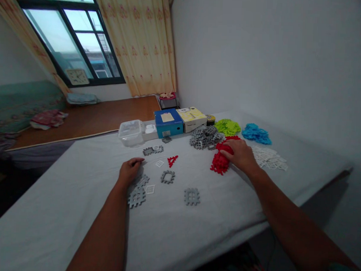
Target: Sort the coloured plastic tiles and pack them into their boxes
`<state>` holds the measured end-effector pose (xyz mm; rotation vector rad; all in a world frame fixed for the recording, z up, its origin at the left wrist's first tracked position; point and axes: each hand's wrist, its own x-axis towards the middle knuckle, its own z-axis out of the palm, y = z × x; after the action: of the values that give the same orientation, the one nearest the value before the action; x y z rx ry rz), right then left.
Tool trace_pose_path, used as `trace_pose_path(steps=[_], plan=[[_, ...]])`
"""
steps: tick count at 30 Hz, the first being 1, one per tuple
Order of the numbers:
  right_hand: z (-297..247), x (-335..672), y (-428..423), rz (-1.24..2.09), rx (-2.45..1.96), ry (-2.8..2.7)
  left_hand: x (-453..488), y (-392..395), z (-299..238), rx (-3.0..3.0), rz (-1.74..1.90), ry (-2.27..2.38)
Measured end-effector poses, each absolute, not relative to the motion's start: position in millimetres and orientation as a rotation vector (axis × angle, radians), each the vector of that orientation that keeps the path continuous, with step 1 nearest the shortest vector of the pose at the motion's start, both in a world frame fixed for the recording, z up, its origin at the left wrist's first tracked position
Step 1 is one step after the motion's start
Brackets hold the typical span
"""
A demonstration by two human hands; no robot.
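My right hand (241, 154) reaches into a pile of red interlocking plastic pieces (220, 163) on the right side of the table. Its thumb and fingers close around some of them, and the fingertips are partly hidden. My left hand (130, 171) rests on the cloth with its fingers curled in, and nothing shows between them. Beside and below it lie grey notched square tiles (136, 197) and a small white grid piece (150, 189). A red triangular piece (172, 161), a grey square frame (167, 177) and a grey windowed tile (191, 196) lie between my hands.
Piles of grey (205, 136), lime green (227, 127), blue (256, 133) and white pieces (270, 157) surround the red pile. A clear plastic box (131, 132), a blue box (168, 123) and a yellow box (191, 119) stand at the far edge. A wall borders the right.
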<state>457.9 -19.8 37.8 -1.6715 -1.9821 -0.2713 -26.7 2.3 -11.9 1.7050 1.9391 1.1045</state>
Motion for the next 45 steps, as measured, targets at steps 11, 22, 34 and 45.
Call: trace_pose_path(steps=[11,22,34,45], plan=[[46,326,-6,0.13,-1.151,-2.566,-23,3,-9,1.709,1.095,1.933],[0,277,21,0.213,-1.014,-2.687,-25,3,-11,1.697,1.1,1.942],[-4,309,24,0.691,-1.064,-2.325,-20,0,-9,1.664,1.084,1.94],[75,374,8,0.034,-1.402,-2.476,-23,0,-9,1.686,1.082,1.942]])
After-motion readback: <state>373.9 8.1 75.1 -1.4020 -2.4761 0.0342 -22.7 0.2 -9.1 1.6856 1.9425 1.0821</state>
